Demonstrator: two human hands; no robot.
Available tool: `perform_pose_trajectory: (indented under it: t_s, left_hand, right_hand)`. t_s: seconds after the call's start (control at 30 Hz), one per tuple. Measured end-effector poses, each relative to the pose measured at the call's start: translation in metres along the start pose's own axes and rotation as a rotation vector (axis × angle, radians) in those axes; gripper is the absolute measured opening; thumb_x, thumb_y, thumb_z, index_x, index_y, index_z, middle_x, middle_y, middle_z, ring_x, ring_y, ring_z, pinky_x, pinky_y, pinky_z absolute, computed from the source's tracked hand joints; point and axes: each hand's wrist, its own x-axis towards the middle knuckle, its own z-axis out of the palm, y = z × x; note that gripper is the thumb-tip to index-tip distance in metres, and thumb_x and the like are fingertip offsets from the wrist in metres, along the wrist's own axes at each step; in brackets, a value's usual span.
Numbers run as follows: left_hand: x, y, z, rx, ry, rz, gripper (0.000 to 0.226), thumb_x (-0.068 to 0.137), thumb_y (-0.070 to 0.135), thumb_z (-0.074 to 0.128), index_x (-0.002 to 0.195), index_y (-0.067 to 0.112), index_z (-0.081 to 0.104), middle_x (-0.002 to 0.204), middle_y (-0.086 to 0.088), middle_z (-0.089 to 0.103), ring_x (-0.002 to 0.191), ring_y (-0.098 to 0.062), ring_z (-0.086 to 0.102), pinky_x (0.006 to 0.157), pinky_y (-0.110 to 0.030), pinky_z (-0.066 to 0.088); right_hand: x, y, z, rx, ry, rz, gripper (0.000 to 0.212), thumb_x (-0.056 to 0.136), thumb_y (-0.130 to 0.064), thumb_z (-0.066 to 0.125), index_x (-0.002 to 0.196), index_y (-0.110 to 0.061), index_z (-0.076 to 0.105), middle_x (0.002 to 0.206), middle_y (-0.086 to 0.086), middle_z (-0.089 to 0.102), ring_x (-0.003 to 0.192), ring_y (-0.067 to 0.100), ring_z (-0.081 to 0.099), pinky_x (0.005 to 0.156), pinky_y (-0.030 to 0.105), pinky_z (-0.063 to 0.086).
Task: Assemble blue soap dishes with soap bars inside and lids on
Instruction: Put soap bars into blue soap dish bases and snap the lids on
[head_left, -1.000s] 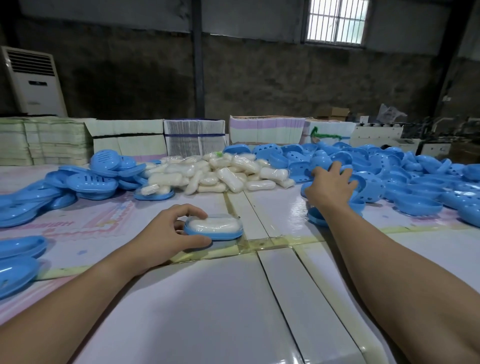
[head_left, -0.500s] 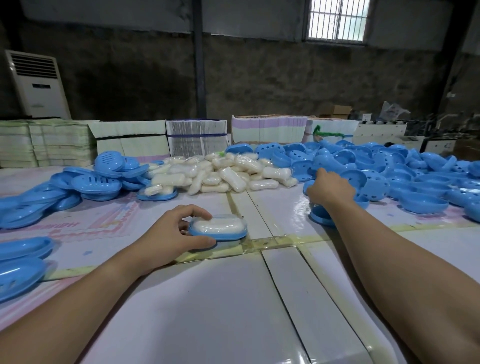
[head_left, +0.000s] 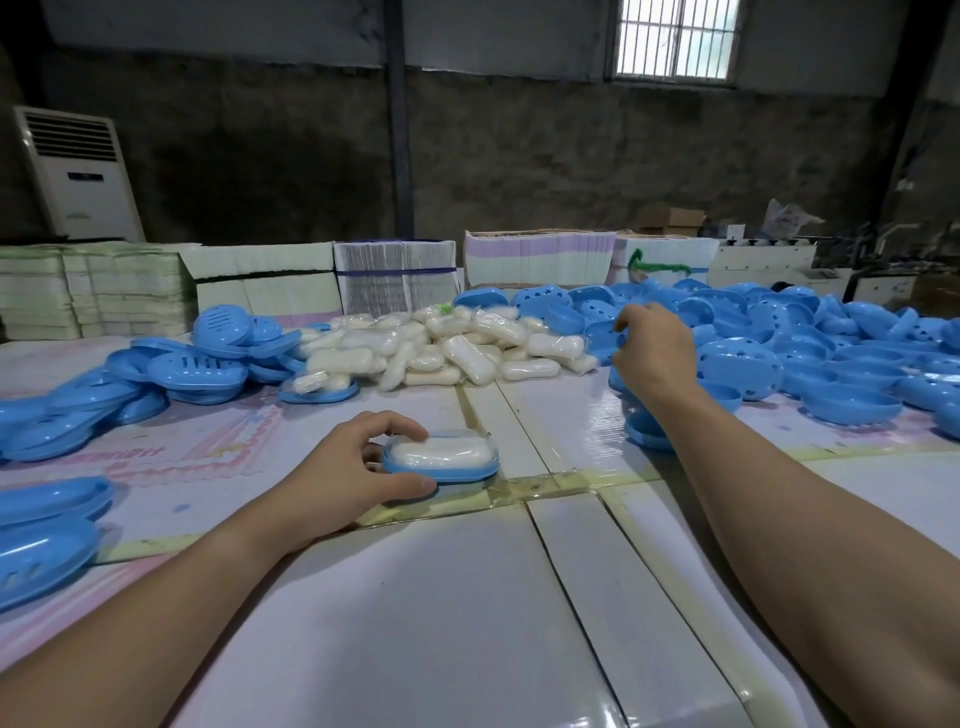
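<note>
A blue soap dish base (head_left: 441, 470) sits at mid-table with a wrapped white soap bar (head_left: 441, 451) lying in it. My left hand (head_left: 343, 467) grips its left end, thumb in front and fingers behind. My right hand (head_left: 652, 348) is raised at the edge of the heap of blue perforated pieces (head_left: 779, 343) and pinches a blue piece (head_left: 605, 340) lifted from it. A pile of wrapped soap bars (head_left: 447, 345) lies at the back centre.
Slotted blue pieces (head_left: 171, 369) are heaped at the back left, with more blue shells (head_left: 41, 530) at the left edge. Stacks of flat cartons (head_left: 260, 286) line the far side of the table. A blue piece (head_left: 644, 434) lies under my right forearm.
My right hand has closed on a blue piece in the right heap and drawn back, lifting it. My left hand has stayed on the dish with the soap.
</note>
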Motion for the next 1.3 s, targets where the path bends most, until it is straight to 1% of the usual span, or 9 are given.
perform_pose_trajectory:
  t_s: [0.17,0.37,0.47,0.57,0.73,0.83,1.0,1.2,1.3]
  left_hand:
    - [0.000,0.000,0.000,-0.049,0.005,-0.028,0.045,0.066,0.028,0.092,0.101,0.045,0.069,0.113,0.003,0.068,0.084,-0.011,0.068,0.066,-0.017,0.051]
    - [0.002,-0.001,0.000,-0.110,0.124,-0.017,0.067,0.067,0.022,0.093,0.116,0.043,0.054,0.118,0.004,0.060,0.099,-0.024,0.069,0.077,-0.023,0.056]
    - [0.003,-0.001,0.000,-0.223,0.158,-0.030,0.072,0.060,0.022,0.094,0.117,0.038,0.053,0.119,-0.003,0.060,0.091,-0.016,0.072,0.077,-0.024,0.058]
    - [0.004,-0.002,0.000,-0.266,0.175,-0.047,0.068,0.063,0.017,0.093,0.117,0.035,0.054,0.118,-0.004,0.060,0.081,-0.003,0.072,0.066,-0.017,0.055]
    - [0.007,-0.004,-0.002,-0.419,0.223,-0.115,0.071,0.057,0.018,0.094,0.116,0.032,0.058,0.120,-0.007,0.063,0.094,-0.013,0.073,0.080,-0.030,0.060]
    - [0.009,-0.003,-0.003,-0.554,0.244,-0.158,0.073,0.052,0.015,0.089,0.117,0.026,0.058,0.120,-0.013,0.064,0.099,-0.025,0.074,0.088,-0.039,0.060]
    - [0.009,-0.002,-0.004,-0.721,0.271,-0.164,0.047,0.082,-0.008,0.074,0.120,0.012,0.055,0.117,-0.019,0.067,0.099,-0.033,0.074,0.096,-0.049,0.057]
    - [0.008,-0.001,-0.003,-0.758,0.218,-0.107,0.048,0.086,-0.007,0.070,0.130,0.006,0.055,0.131,-0.012,0.065,0.108,-0.032,0.071,0.099,-0.053,0.054]
    - [0.008,-0.001,-0.002,-0.697,0.198,-0.078,0.052,0.087,-0.004,0.070,0.136,0.010,0.056,0.137,-0.005,0.062,0.118,-0.028,0.066,0.102,-0.054,0.052]
  right_hand:
    - [-0.021,-0.062,-0.013,0.618,-0.116,-0.072,0.039,0.075,0.012,0.053,0.087,-0.022,0.065,0.084,-0.004,0.052,0.073,0.013,0.050,0.063,0.026,0.044]
    - [-0.044,-0.111,-0.024,1.732,-0.824,0.451,0.050,0.079,0.016,0.034,0.107,-0.012,0.064,0.073,0.006,0.051,0.061,0.016,0.047,0.055,0.026,0.048]
    - [-0.063,-0.121,-0.010,1.376,-0.941,0.354,0.045,0.080,0.008,0.037,0.103,-0.014,0.069,0.094,0.013,0.063,0.074,0.022,0.055,0.059,0.028,0.047]
    - [-0.078,-0.129,0.001,0.944,-0.818,0.027,0.036,0.091,-0.003,0.042,0.103,-0.018,0.073,0.120,0.008,0.065,0.098,0.020,0.059,0.077,0.026,0.047]
    - [-0.078,-0.120,-0.002,0.801,-0.968,-0.208,0.042,0.090,-0.039,0.068,0.130,-0.030,0.060,0.116,0.001,0.064,0.099,0.008,0.063,0.078,0.016,0.047]
    - [-0.076,-0.114,-0.001,0.804,-0.984,-0.243,0.053,0.084,-0.039,0.074,0.134,-0.035,0.055,0.111,0.003,0.065,0.095,0.011,0.065,0.077,0.018,0.050]
    - [-0.079,-0.113,0.008,0.944,-1.037,-0.230,0.064,0.081,-0.025,0.079,0.138,-0.033,0.051,0.116,-0.001,0.065,0.100,0.007,0.067,0.080,0.018,0.054]
    - [-0.084,-0.115,0.015,1.056,-1.013,-0.183,0.067,0.082,-0.023,0.078,0.142,-0.030,0.047,0.124,0.007,0.062,0.107,0.018,0.066,0.092,0.034,0.056]
    - [-0.084,-0.116,0.014,1.056,-0.981,-0.194,0.068,0.082,-0.024,0.078,0.142,-0.031,0.047,0.125,0.005,0.060,0.109,0.013,0.064,0.085,0.027,0.057]
